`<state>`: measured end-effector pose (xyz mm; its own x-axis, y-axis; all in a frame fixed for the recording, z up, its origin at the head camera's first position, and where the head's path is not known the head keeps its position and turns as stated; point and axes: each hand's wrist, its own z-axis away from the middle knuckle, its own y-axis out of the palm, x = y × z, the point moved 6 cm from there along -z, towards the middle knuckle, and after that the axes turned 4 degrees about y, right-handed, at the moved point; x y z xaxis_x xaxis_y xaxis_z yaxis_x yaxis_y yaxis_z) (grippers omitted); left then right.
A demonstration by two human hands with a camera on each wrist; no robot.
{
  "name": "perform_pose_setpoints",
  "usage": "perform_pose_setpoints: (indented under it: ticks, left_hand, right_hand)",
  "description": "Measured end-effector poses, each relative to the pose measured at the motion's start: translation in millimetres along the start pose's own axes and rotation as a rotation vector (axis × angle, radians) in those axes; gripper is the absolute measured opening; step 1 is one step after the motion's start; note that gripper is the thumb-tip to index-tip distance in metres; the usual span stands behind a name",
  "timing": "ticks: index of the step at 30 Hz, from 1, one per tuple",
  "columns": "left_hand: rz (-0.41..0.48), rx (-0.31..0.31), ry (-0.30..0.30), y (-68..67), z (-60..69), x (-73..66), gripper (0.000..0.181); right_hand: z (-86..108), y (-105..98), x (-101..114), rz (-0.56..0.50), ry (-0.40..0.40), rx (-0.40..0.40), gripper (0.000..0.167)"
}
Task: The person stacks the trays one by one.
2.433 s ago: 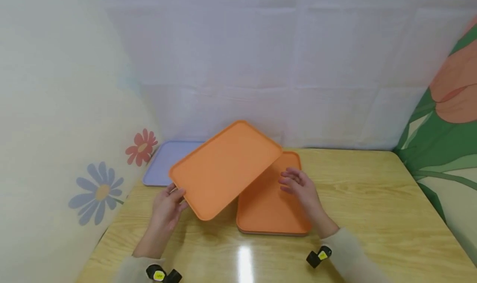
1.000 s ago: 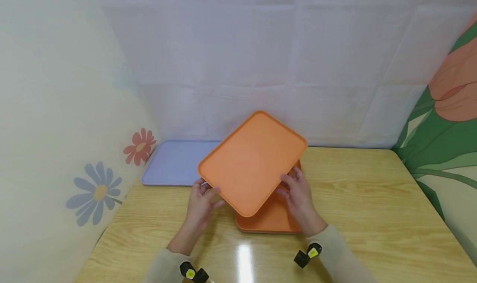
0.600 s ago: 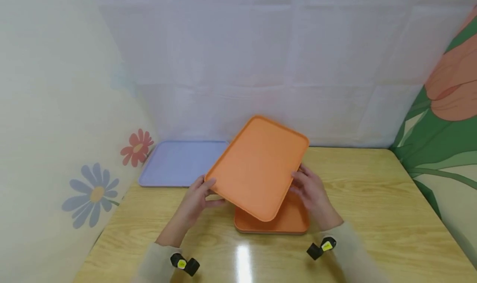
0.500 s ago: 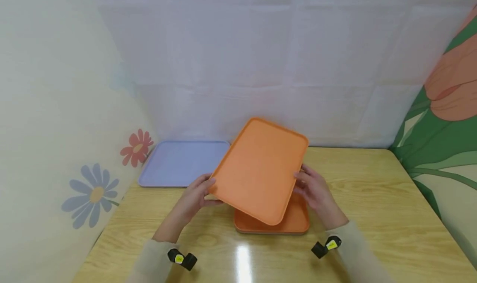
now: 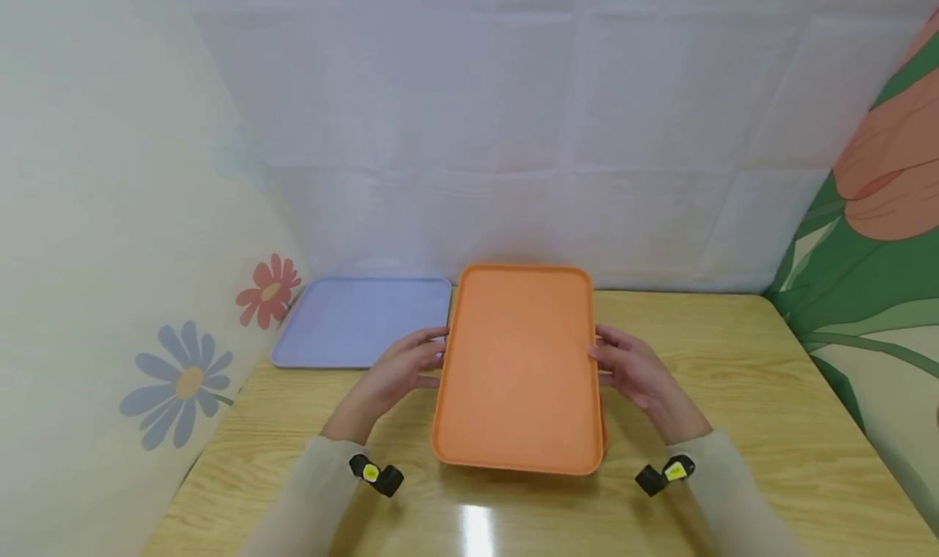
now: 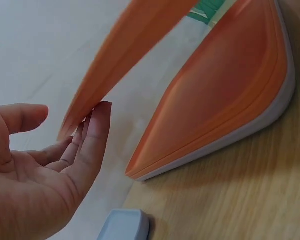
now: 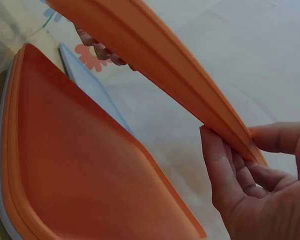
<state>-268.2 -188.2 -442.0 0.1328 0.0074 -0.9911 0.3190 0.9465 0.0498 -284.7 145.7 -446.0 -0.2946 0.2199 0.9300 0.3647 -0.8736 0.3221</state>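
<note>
An orange tray [image 5: 521, 369] is held above the table in the head view, its long sides pointing away from me. My right hand [image 5: 638, 369] pinches its right edge, thumb on the rim and fingers underneath, as the right wrist view shows. On the opposite side, my left hand [image 5: 399, 373] supports the tray from below with extended fingertips; its thumb [image 6: 27, 117] stands off the tray. Below is a stack with another orange tray [image 6: 215, 95] on top and a pale layer [image 6: 270, 117] under it. In the head view the raised tray hides nearly all of this stack.
A lavender tray [image 5: 363, 320] lies at the back left of the wooden table [image 5: 704, 353]. White cloth [image 5: 513, 117] hangs behind the table. Painted walls flank both sides, with flowers [image 5: 188, 383] on the left one.
The orange tray has turned from slanted to straight and come lower over the stack. My right hand has taken hold of its right edge; my left thumb has come off the rim.
</note>
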Motion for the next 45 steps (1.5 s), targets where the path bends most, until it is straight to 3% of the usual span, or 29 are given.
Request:
perform_pose_setpoints:
  ticks: [15,20,26,34,45]
  left_hand:
    - [-0.046,0.007,-0.038,10.1,-21.0,5.1,0.058]
    - [-0.058,0.004,-0.049,11.6,-27.8,2.8,0.05]
    - [-0.07,-0.027,-0.045,10.9,-39.0,2.8,0.048]
    - [-0.108,-0.081,-0.084,7.1,-54.0,2.3,0.046]
    - [-0.132,-0.08,-0.123,4.3,-58.4,11.6,0.051]
  right_hand:
    - [-9.8,-14,-5,0.067,0.044,0.076,0.066]
    - [-15.1,-16,-3,0.114,0.06,0.077,0.066]
    - [-22.9,-20,-1,0.146,0.068,0.054,0.066]
    - [-32.2,-24,-2,0.214,0.079,-0.001,0.066]
    - [-39.0,-29,-9,0.287,0.114,-0.058,0.066]
